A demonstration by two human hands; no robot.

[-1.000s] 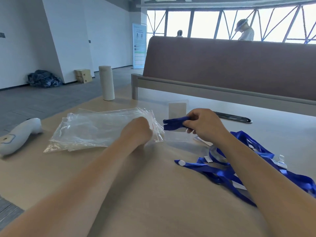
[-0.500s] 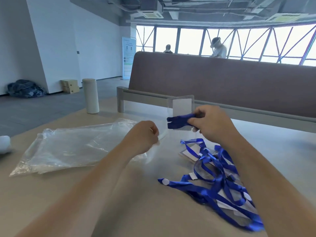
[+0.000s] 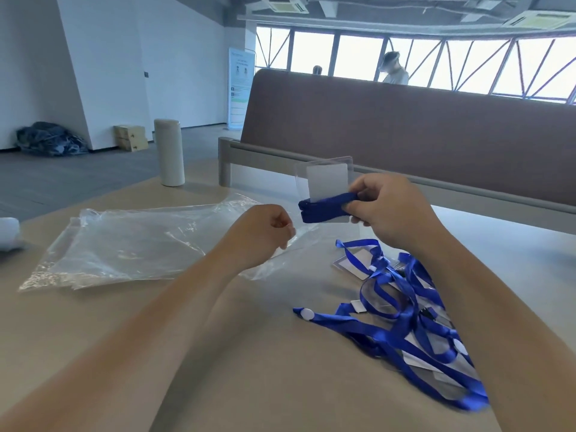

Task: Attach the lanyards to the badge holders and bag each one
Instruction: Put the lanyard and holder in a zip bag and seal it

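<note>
My right hand (image 3: 389, 210) holds a clear badge holder (image 3: 325, 182) with a white card inside, upright above the table, together with a folded blue lanyard (image 3: 324, 208) pressed across its lower half. My left hand (image 3: 265, 235) is just left of it, fingers curled, pinching the edge of a thin clear plastic bag (image 3: 299, 241) lifted off the stack of clear bags (image 3: 131, 244). A tangle of blue lanyards with badge holders (image 3: 405, 319) lies on the table under my right forearm.
A white cylindrical bottle (image 3: 170, 152) stands at the table's far left corner. A white object (image 3: 9, 233) lies at the left edge. A brown partition (image 3: 405, 129) runs along the table's far side. A person (image 3: 393, 68) stands behind it.
The camera has tilted up and shifted. My right hand has raised the badge holder and folded lanyard slightly. My left hand has lifted a bag's edge from the stack.
</note>
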